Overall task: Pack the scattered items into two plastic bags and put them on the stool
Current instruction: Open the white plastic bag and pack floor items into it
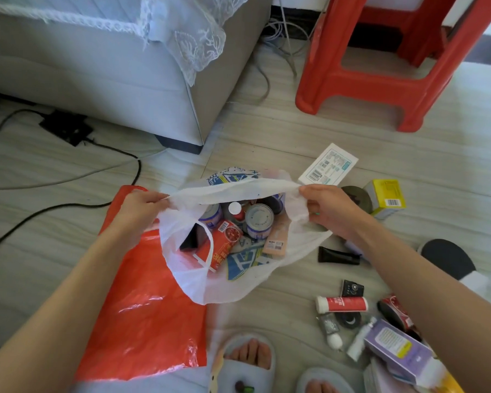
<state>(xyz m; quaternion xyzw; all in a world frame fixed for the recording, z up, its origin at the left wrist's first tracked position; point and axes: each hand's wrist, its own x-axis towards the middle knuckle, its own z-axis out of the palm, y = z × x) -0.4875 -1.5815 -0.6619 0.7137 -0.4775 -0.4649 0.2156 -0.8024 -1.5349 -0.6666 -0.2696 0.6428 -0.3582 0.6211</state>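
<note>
White bag (238, 285) rim (far edge) pinched taut by both hands.

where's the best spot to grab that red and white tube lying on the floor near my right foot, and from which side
Take the red and white tube around its red middle, coming straight down from above. It lies flat on the floor, long axis running left to right, so fingers can close across its narrow width from front and back. The black square packet sits close behind it, so keep the far finger tight to the tube.

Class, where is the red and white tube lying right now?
In the head view, the red and white tube lies on the floor at lower right, just below the small black box.
</note>
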